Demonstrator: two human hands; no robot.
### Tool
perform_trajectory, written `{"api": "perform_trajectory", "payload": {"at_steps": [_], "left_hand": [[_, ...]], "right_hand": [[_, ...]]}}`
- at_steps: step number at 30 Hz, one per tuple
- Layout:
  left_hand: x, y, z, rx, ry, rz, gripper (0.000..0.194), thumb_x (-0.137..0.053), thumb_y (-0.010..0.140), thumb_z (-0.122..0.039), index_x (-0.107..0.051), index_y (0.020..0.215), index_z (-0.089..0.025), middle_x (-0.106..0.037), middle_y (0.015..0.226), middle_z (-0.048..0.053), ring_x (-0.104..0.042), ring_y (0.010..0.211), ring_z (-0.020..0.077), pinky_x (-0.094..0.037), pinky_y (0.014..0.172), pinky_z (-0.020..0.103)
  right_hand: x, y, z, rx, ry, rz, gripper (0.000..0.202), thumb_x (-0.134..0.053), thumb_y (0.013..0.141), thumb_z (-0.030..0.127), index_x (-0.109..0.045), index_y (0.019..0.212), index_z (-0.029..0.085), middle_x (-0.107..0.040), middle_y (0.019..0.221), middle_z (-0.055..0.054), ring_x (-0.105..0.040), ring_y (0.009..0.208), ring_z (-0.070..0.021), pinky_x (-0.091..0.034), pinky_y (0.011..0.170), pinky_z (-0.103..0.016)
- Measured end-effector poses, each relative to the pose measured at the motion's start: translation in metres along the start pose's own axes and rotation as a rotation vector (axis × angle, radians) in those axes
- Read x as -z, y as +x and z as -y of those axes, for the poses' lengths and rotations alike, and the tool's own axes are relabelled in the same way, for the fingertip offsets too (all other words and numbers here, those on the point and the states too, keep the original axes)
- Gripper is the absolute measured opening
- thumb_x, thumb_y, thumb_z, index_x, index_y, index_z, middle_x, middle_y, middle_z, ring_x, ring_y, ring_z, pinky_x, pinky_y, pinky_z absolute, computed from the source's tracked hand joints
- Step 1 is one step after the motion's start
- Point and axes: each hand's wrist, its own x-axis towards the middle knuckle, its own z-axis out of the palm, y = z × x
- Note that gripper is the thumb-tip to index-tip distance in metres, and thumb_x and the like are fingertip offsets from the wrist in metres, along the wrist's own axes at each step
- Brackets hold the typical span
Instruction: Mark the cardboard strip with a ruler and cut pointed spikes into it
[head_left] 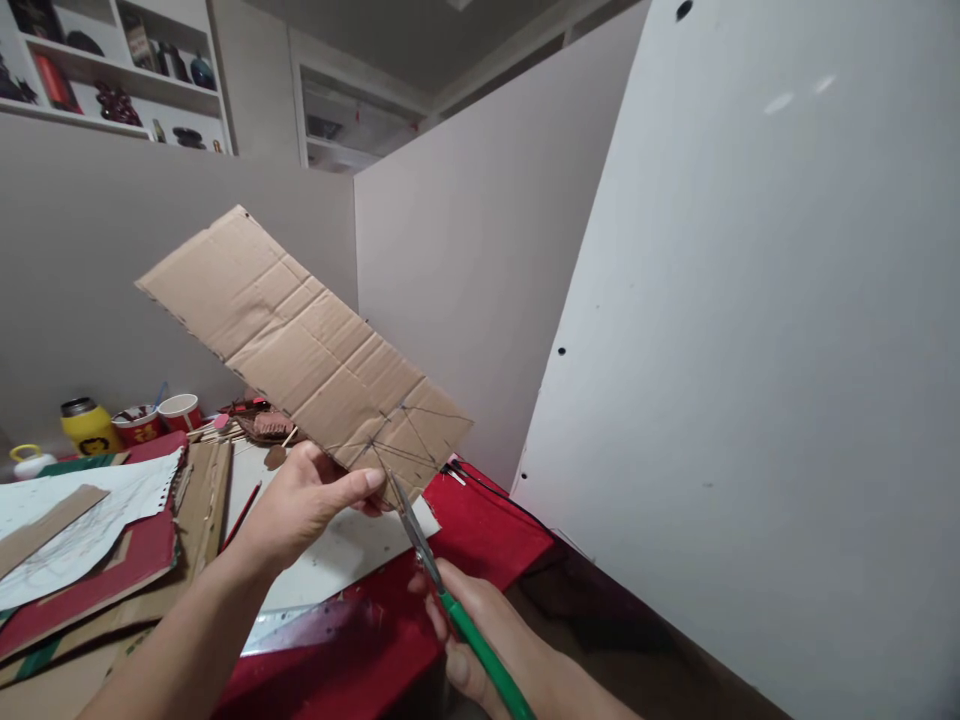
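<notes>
A long tan piece of cardboard (300,340) is raised at a slant above the table, creased across and marked with dark pen lines near its lower right end. My left hand (307,500) grips its lower edge, thumb on the front face and fingers behind. In my right hand (472,620) are scissors (480,640) with green handles, my fingers wrapped round them. Their metal blades point up and meet the cardboard's lower edge close to the pen lines, just right of my left thumb. Part of the blades is hidden, so how far they reach into the cardboard cannot be made out.
A red cloth (487,520) covers the table, with a clear ruler (307,625) on it. At left lie paper sheets (142,490) and a cardboard strip (52,525). Behind stand a yellow bottle (90,428) and a paper cup (180,410). A white panel (750,350) rises on the right.
</notes>
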Motion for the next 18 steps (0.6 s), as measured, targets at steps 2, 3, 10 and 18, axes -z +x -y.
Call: {"api": "perform_trajectory", "payload": {"at_steps": [2, 3, 10, 18], "left_hand": [[0.000, 0.000, 0.000, -0.001, 0.000, 0.001, 0.026, -0.076, 0.075, -0.038, -0.074, 0.071, -0.012, -0.073, 0.065, 0.006, -0.066, 0.059, 0.0148, -0.051, 0.059, 0.023], [-0.001, 0.000, 0.000, 0.000, 0.005, 0.004, 0.027, -0.077, 0.074, -0.038, -0.074, 0.072, -0.012, -0.073, 0.065, 0.007, -0.066, 0.059, 0.0150, -0.051, 0.059, 0.024], [-0.002, 0.000, -0.003, -0.018, -0.011, 0.029, 0.028, -0.075, 0.076, -0.040, -0.073, 0.073, -0.012, -0.073, 0.065, 0.006, -0.066, 0.058, 0.0149, -0.051, 0.057, 0.023], [-0.002, 0.001, 0.001, -0.019, 0.040, 0.015, 0.031, -0.076, 0.075, -0.042, -0.074, 0.073, -0.011, -0.073, 0.065, 0.007, -0.067, 0.059, 0.0157, -0.052, 0.058, 0.024]], "right_hand": [[0.002, 0.003, 0.005, 0.027, 0.002, 0.000, 0.077, -0.035, 0.079, 0.086, -0.051, 0.109, 0.016, -0.051, 0.075, -0.001, -0.043, 0.061, -0.0132, -0.040, 0.056, -0.024], [0.003, 0.004, 0.008, 0.039, 0.004, -0.001, 0.077, -0.034, 0.079, 0.086, -0.050, 0.107, 0.016, -0.050, 0.073, 0.000, -0.041, 0.059, -0.0126, -0.039, 0.055, -0.024], [0.006, 0.003, 0.014, 0.046, 0.018, 0.020, 0.078, -0.031, 0.078, 0.088, -0.049, 0.106, 0.017, -0.048, 0.072, 0.001, -0.040, 0.058, -0.0123, -0.036, 0.052, -0.024], [0.004, 0.003, 0.014, 0.029, -0.031, -0.017, 0.075, -0.031, 0.080, 0.086, -0.051, 0.104, 0.018, -0.047, 0.066, 0.002, -0.040, 0.056, -0.0128, -0.035, 0.052, -0.024]]}}
